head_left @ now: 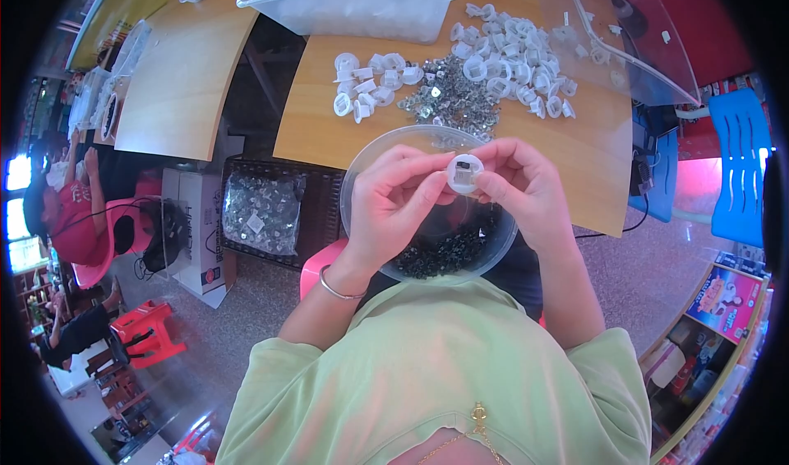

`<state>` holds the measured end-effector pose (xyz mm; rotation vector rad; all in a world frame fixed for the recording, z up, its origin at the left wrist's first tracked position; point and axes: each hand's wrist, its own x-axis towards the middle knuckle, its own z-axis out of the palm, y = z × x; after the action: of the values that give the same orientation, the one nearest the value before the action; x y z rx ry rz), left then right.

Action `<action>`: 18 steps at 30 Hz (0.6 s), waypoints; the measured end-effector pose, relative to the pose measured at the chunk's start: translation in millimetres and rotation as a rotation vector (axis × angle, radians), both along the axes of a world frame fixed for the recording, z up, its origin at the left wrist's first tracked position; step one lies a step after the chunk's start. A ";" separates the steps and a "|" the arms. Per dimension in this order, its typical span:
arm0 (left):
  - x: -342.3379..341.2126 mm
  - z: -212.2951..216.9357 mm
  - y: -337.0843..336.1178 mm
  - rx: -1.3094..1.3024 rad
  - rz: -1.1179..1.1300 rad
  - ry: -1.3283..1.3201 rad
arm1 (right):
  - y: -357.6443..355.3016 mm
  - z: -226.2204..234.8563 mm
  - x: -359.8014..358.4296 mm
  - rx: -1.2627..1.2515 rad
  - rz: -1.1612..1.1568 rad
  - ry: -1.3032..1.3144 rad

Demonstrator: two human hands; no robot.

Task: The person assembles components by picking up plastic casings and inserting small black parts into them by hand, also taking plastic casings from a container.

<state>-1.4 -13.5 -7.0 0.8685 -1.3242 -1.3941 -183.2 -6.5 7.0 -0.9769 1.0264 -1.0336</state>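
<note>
Wooden table (575,177) holds scattered metal bits (456,95), and at its near edge the left hand (403,198) and right hand (526,189) together pinch a white cap (466,175) above a clear bowl (504,239).

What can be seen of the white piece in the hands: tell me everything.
The white piece is small and round, and looks like plastic. Its face, turned toward the camera, has a squarish recess with something dark in its upper part, too small to identify. The left hand and right hand pinch it from opposite sides, above the bowl.
</note>
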 end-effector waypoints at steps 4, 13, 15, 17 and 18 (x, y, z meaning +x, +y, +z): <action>-0.3 -0.6 -0.3 -0.008 -0.010 -0.005 | -1.3 -0.9 -1.5 -0.003 0.010 -0.045; -0.7 0.4 0.6 0.008 -0.013 0.008 | 0.8 -2.2 -0.7 0.067 0.002 -0.119; -0.3 -2.2 -0.2 0.005 -0.015 0.000 | 0.7 -2.8 -0.5 0.101 -0.005 -0.138; -0.8 -2.5 0.2 0.001 -0.017 -0.006 | 1.0 -2.3 -2.8 0.048 -0.032 -0.088; -1.5 -2.5 0.8 0.017 -0.028 0.012 | 0.6 -2.2 -4.8 -0.005 -0.057 -0.038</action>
<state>-2.9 -12.8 -9.5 0.8545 -1.3223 -1.4322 -188.0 -6.0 4.8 -0.9333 1.0257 -1.0988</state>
